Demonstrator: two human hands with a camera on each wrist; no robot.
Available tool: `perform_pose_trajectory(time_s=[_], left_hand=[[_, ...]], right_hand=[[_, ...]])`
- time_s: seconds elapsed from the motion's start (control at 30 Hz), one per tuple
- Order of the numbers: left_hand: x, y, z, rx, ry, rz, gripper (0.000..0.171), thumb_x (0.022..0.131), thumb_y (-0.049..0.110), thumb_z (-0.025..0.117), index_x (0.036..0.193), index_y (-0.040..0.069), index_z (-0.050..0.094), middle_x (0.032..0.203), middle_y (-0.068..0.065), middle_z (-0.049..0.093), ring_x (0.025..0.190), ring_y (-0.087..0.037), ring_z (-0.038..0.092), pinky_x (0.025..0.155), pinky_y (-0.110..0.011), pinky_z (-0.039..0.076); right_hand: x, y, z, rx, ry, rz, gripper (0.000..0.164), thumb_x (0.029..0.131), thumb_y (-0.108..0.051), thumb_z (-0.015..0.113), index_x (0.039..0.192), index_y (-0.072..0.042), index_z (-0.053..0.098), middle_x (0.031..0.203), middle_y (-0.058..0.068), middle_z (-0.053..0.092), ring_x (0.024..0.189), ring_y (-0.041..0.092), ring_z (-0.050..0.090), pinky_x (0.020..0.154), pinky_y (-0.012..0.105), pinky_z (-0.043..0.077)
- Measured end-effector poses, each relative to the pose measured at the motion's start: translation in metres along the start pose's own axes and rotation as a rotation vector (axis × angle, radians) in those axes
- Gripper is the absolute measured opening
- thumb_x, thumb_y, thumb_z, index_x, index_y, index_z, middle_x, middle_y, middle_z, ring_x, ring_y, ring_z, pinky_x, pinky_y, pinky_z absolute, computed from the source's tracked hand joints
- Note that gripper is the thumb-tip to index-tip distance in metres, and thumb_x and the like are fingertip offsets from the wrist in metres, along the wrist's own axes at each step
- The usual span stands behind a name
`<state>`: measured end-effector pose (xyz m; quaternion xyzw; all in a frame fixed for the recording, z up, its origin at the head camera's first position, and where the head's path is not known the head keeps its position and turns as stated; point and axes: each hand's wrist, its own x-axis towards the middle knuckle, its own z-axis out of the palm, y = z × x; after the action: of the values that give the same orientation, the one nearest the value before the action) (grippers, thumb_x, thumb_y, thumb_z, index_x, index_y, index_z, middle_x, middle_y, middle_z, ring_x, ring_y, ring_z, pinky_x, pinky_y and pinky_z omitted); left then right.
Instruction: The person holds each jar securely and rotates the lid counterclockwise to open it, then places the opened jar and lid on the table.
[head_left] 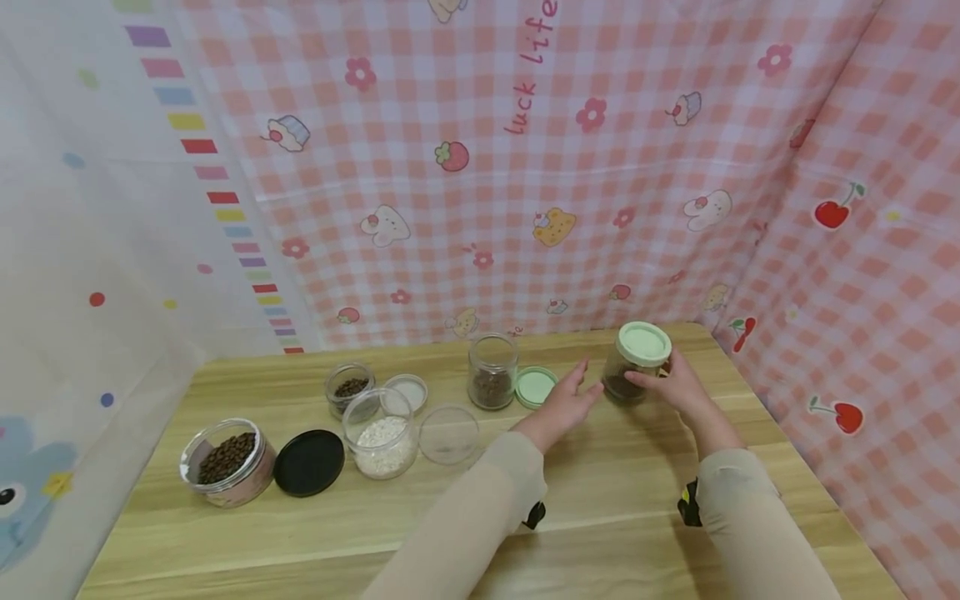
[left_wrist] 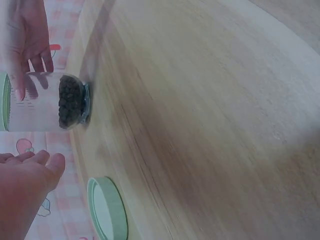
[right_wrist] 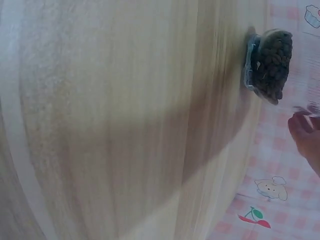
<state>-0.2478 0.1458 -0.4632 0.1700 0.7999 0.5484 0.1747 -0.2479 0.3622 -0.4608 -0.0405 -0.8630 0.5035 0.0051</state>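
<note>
A clear jar of dark beans with a pale green lid (head_left: 643, 343) is at the back right of the table. My right hand (head_left: 678, 387) grips this jar from its right side, thumb across the front. In the left wrist view the jar (left_wrist: 42, 107) has its base close to the tabletop; whether it touches is unclear. My left hand (head_left: 562, 408) reaches toward the jar from the left, fingers extended, apart from it and holding nothing. Beside that hand lies a loose green lid (head_left: 536, 387), and behind it an uncovered jar (head_left: 492, 375) partly filled with dark contents.
To the left stand an open tub of brown beans (head_left: 228, 467), a small open bean jar (head_left: 350, 388) and a clear jar of white flakes (head_left: 382, 442). Among them lie a black lid (head_left: 309, 463), a clear lid (head_left: 448, 435) and a whitish lid (head_left: 408, 392). Patterned cloth (head_left: 480, 183) hangs behind.
</note>
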Motion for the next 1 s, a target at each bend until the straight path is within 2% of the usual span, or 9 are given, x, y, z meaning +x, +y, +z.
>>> perform_pose_trajectory(time_s=[0.33,0.57,0.8,1.0], left_hand=[[-0.006,-0.009,-0.005,-0.020,0.019,0.007,0.064,0.098,0.042,0.046,0.151,0.017,0.022,0.153,-0.003,0.032,0.138,-0.025,0.034,0.113,-0.039,0.030],[-0.014,-0.021,-0.012,-0.043,0.024,0.036,0.063,0.098,0.039,0.048,0.151,0.016,0.022,0.153,-0.003,0.032,0.139,-0.026,0.034,0.112,-0.041,0.032],[-0.021,-0.029,-0.017,-0.024,0.027,0.103,0.063,0.098,0.036,0.049,0.151,0.015,0.023,0.153,-0.006,0.033,0.137,-0.028,0.036,0.110,-0.041,0.035],[-0.037,-0.029,-0.029,-0.031,0.027,0.151,0.062,0.098,0.037,0.048,0.151,0.019,0.022,0.152,-0.004,0.034,0.137,-0.024,0.036,0.110,-0.041,0.036]], right_hand=[[-0.004,0.005,0.001,0.034,-0.021,-0.035,0.091,0.082,-0.024,0.075,0.149,-0.003,0.018,0.150,0.024,0.029,0.139,0.045,0.023,0.112,0.058,0.023],[-0.015,0.004,0.008,0.036,-0.084,-0.067,0.085,0.082,-0.021,0.075,0.146,0.000,0.024,0.145,0.027,0.035,0.137,0.041,0.027,0.111,0.057,0.026],[-0.028,0.003,0.021,0.054,-0.129,-0.084,0.085,0.080,-0.021,0.076,0.146,-0.001,0.026,0.144,0.025,0.038,0.134,0.039,0.033,0.108,0.055,0.032],[-0.039,0.000,0.033,0.076,-0.172,-0.113,0.086,0.078,-0.019,0.078,0.145,-0.002,0.027,0.144,0.023,0.039,0.134,0.038,0.035,0.107,0.052,0.035]])
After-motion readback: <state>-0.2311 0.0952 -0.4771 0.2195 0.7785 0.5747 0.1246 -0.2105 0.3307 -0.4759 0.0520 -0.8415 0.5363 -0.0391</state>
